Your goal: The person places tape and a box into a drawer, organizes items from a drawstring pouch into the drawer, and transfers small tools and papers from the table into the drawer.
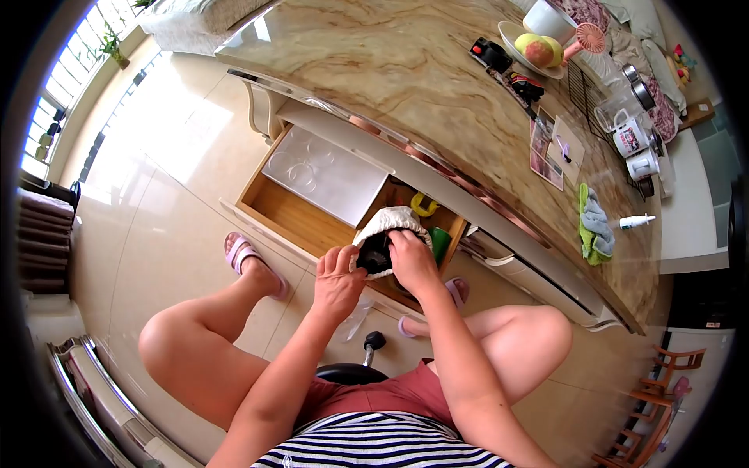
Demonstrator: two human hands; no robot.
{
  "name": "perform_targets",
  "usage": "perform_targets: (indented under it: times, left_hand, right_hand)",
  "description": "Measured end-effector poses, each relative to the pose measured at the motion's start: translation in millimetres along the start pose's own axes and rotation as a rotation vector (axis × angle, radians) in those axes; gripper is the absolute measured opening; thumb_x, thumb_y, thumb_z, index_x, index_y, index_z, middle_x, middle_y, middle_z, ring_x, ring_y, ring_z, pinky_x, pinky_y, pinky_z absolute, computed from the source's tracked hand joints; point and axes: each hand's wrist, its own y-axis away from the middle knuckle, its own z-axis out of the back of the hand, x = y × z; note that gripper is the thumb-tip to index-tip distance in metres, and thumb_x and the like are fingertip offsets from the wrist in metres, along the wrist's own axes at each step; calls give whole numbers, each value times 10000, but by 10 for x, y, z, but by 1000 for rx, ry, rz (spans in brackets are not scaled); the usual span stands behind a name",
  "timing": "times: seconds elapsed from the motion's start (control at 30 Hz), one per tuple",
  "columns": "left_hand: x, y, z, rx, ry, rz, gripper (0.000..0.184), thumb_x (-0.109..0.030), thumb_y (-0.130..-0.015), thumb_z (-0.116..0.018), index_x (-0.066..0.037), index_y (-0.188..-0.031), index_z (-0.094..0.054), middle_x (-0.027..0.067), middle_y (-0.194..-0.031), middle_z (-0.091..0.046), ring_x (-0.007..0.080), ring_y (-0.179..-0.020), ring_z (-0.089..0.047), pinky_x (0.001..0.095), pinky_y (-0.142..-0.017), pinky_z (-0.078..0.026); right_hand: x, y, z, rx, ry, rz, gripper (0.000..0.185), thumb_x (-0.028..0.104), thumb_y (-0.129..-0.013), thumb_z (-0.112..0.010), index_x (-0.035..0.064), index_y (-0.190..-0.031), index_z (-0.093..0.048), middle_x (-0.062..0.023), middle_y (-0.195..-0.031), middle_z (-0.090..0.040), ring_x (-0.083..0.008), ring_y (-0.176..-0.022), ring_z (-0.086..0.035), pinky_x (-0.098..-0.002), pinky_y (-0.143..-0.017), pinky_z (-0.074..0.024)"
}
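Over the open drawer (292,209) I hold a white, quilted-looking cloth pouch (399,219), its dark mouth turned towards me. My left hand (338,287) is closed on the left edge of that mouth, thumb at the opening. My right hand (411,260) grips the right edge, fingertips curled into the opening and partly hidden. Something dark lies inside, but I cannot make out what. Just behind the pouch, in the drawer's right part, are a yellow ring-shaped item (424,206) and a green item (440,242).
A white sheet or tray (324,175) with clear rings lies in the drawer's left part. On the marble top (374,70) are a fruit bowl (508,35), photos (548,152), mugs (629,137), a cloth (597,226) and a small white bottle (636,221). My knees flank the drawer.
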Motion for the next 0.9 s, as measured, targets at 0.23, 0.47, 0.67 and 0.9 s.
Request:
perform_targets:
  times: [0.23,0.47,0.67,0.9]
  left_hand:
    - [44,28,131,29,56,-1,120,-199,-715,-698,-141,-818,-716,43,-1136,-515,264,-1138,-440,404,-956,-359]
    - [460,170,-131,-487,547,314,199,-126,-862,-588,-13,-704,-542,86,-734,-536,192,-612,-505,275,-573,-424]
    - [943,765,-993,-296,1014,1207,248,-254,-851,-582,-23,-763,-606,43,-617,-556,153,-532,-532,281,-543,-453]
    - [489,696,-1283,334,272,1067,733,-331,-713,-789,-81,-1298,-425,161,-1293,-410,341,-1207,-428,439,-963,-427]
  right_hand:
    - [41,-118,-56,279,258,-154,144,-5,-828,-483,15,-913,-597,-202,-1010,-605,-391,-932,-611,-461,-799,-503]
    - [221,13,239,43,60,-39,210,41,-846,-463,54,-956,-641,-147,-999,-628,-361,-901,-615,-442,-780,-503]
    - [290,16,368,-73,-60,-52,144,31,-817,-529,52,-888,-652,-139,-904,-642,-333,-824,-621,-410,-727,-507]
    - [224,-13,345,-70,-296,-18,137,-53,-811,-533,5,-885,-633,-146,-837,-634,-296,-740,-638,-356,-641,-519]
